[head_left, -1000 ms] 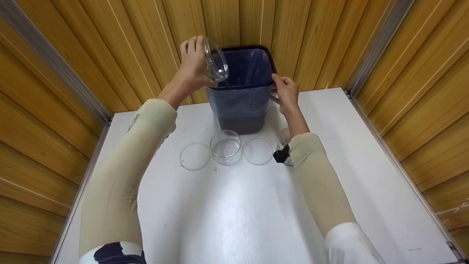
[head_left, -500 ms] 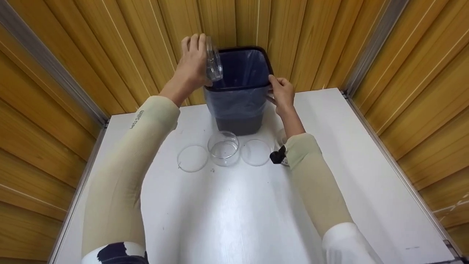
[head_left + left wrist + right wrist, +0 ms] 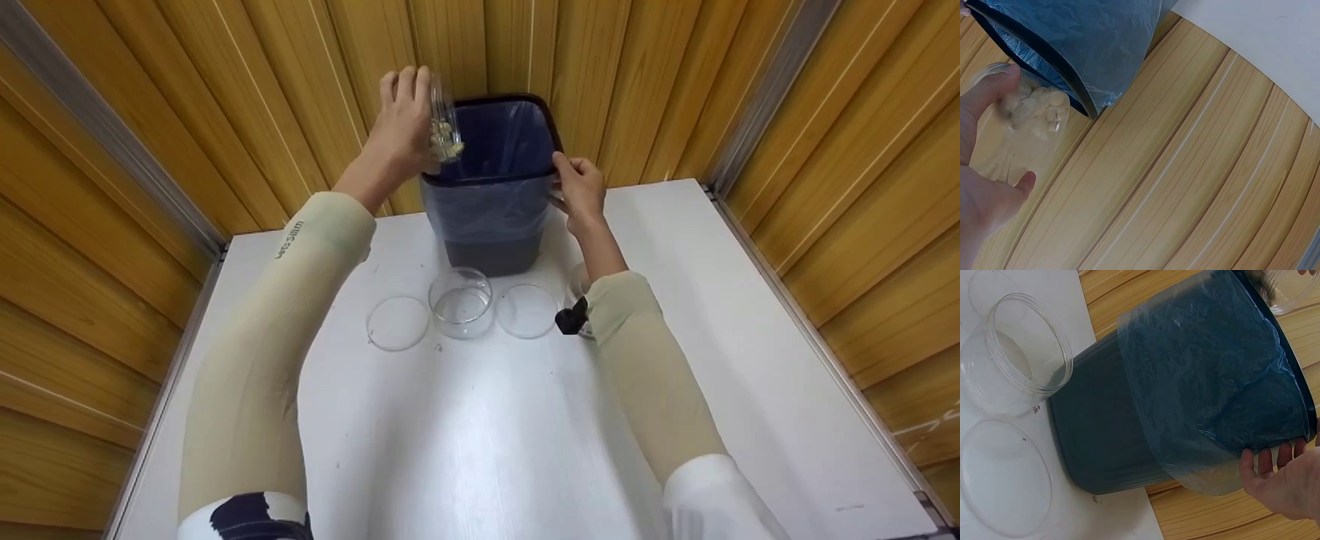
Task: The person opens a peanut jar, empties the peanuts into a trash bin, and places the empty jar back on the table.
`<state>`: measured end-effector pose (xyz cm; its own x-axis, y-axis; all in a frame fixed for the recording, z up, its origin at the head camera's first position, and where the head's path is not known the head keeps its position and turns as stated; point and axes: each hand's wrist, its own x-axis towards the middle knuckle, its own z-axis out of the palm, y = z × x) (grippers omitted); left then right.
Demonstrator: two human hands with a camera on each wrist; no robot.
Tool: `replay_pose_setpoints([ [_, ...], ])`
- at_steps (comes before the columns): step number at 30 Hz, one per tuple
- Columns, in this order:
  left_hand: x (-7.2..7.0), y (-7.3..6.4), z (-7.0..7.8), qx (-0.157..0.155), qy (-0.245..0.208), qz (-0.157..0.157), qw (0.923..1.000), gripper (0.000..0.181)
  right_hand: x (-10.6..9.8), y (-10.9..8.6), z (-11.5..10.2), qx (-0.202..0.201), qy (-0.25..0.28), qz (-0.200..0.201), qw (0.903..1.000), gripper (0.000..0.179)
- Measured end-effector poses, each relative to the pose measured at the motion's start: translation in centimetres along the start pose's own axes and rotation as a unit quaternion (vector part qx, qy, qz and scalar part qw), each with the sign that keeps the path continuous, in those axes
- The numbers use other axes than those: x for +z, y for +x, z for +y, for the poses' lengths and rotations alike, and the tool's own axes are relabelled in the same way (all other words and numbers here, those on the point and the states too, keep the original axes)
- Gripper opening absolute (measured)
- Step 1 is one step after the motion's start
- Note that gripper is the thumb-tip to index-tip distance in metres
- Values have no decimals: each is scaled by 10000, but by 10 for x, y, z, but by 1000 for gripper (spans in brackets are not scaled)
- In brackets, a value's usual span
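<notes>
In the head view my left hand grips a clear round jar from behind, tipped on its side. Its mouth faces into the bin at the left part of the rim. Pale yellowish lumps have gathered toward the jar's mouth; their kind is unclear. My right hand pinches the bin's right front corner, thumb on the dark rim and fingers under the liner's fold. A thin bluish plastic liner is folded over the bin's rim. The bin's bottom is hidden.
Before the bin a clear jar stands uncovered on the white table. Flat clear round lids lie left and right of it. Another clear vessel is partly hidden by my right forearm. Wood-patterned walls enclose the table.
My left hand has tipped the jar further, its mouth turning away from view toward the bin. Pale lumps now show near the mouth, where none were visible before. The right hand keeps its hold.
</notes>
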<state>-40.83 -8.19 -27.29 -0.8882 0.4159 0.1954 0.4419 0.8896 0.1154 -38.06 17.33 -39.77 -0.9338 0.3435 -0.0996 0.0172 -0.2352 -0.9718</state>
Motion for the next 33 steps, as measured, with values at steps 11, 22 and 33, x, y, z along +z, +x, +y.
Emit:
replay_pose_setpoints([
  [11, -2, 4, 4, -15, 186, -152, 9997, 128, 1, -1, -2, 35, -24, 16, 10000, 21],
  [22, 3, 7, 10, 260, 512, 62, 9983, 117, -3, 1, 0, -88, 15, -26, 10000, 23],
  [33, 9, 12, 13, 447, 1083, 21, 9931, 118, -4, 2, 1, 34, 3, -1, 10000, 21],
])
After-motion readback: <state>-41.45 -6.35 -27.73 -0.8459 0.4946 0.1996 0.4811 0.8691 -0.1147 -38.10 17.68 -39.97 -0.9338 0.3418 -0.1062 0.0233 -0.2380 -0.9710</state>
